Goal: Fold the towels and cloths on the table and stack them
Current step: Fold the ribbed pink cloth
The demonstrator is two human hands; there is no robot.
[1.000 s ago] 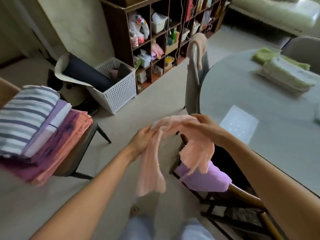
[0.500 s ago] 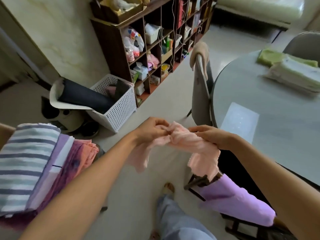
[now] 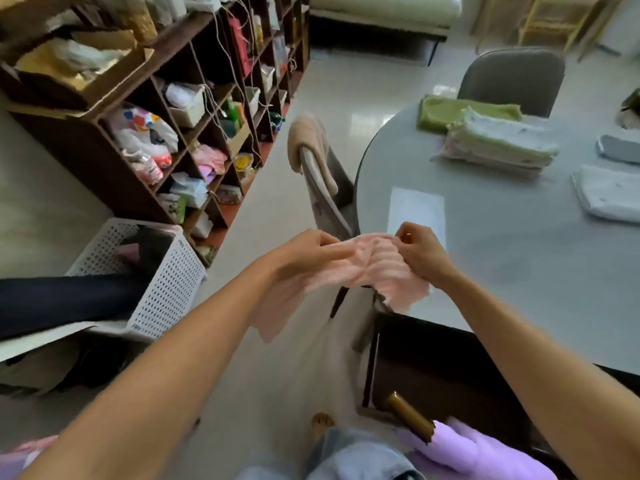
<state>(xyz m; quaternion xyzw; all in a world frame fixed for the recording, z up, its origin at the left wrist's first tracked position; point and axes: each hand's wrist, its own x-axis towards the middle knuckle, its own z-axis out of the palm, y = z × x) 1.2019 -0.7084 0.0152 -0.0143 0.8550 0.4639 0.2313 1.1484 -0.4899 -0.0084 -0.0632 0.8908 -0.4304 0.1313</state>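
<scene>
Bunching pink cloth [image 3: 363,268] between pinching fingers [image 3: 403,237]

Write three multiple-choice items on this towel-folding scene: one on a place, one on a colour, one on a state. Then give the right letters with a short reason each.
1. Where does the tall folded stack sit?
A. on the grey table
B. in the white basket
C. on the floor

2. What colour is the cloth between the hands?
A. dark blue
B. pale pink
C. green

3. How is that cloth being handled?
A. lying flat and untouched on the table
B. draped over a chair back
C. held up in the grip of both hands

Answers:
1. A: the stack rests on the grey table, beside a green towel.
2. B: the bunched fabric is pale pink.
3. C: the left hand and the right hand each pinch its upper edge, at the table's near edge, and the rest hangs down.
</scene>
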